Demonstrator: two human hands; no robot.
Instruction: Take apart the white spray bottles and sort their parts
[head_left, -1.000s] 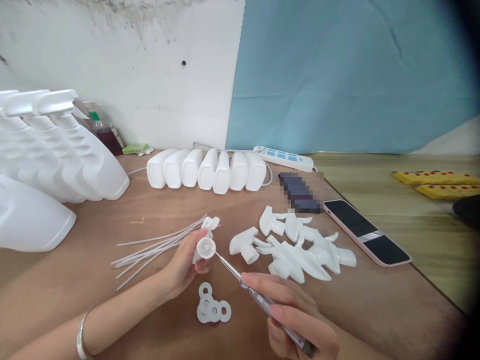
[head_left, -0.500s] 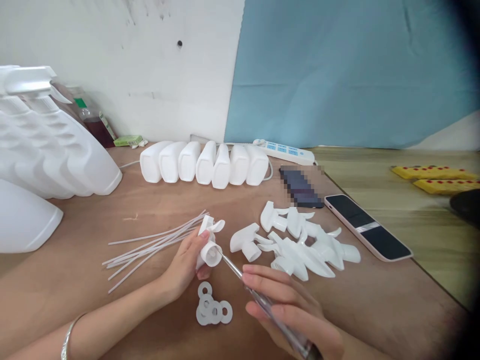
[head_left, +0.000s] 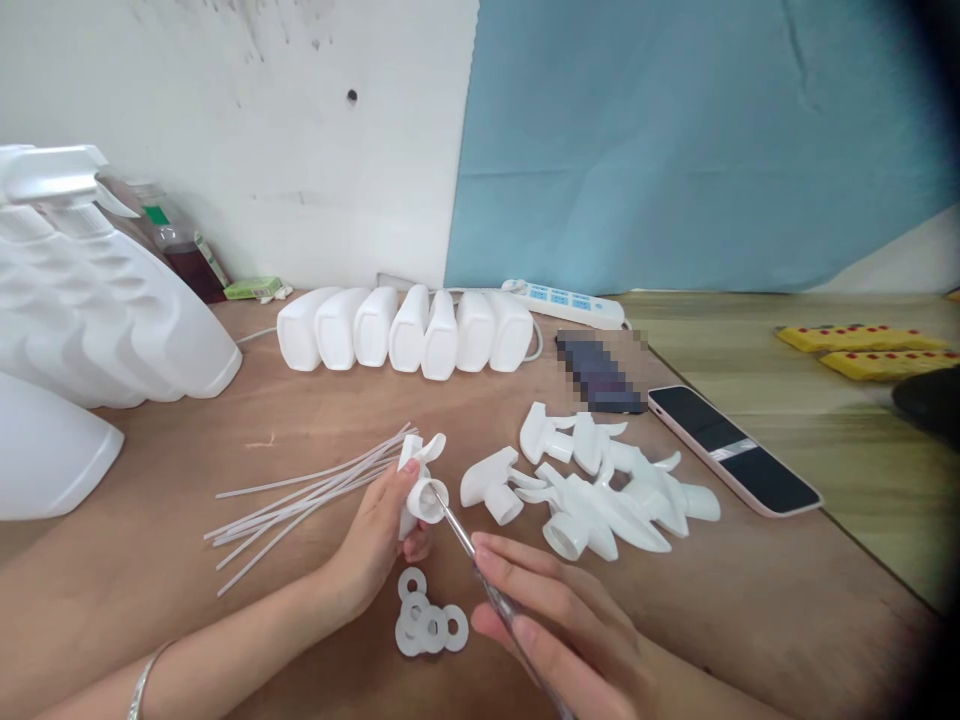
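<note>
My left hand (head_left: 382,525) is closed around a white trigger spray head (head_left: 427,500), its round collar facing me. My right hand (head_left: 570,620) grips a slim screwdriver-like tool (head_left: 463,535) with a metal shaft and a clear handle. The tool's tip is at the mouth of the collar and seems to reach inside; what it touches there is hidden. Below the left hand lie several overlapping flat white ring washers (head_left: 431,628). Thin white dip tubes (head_left: 300,505) spread out to its left. More trigger spray heads (head_left: 592,500) lie in a pile beyond my right hand.
White bottles (head_left: 409,335) lie in a row at the back, bases toward me. Larger white bottles (head_left: 127,310) stand at the left. A power strip (head_left: 574,303), a partly blurred dark phone-like object (head_left: 596,370) and a pink-edged phone (head_left: 735,450) lie to the right, near the table's edge.
The screwdriver-like tool and my right hand have shifted a little to the left, and the tool's tip is now further into the collar. My left hand still holds the spray head. The view has shifted slightly.
</note>
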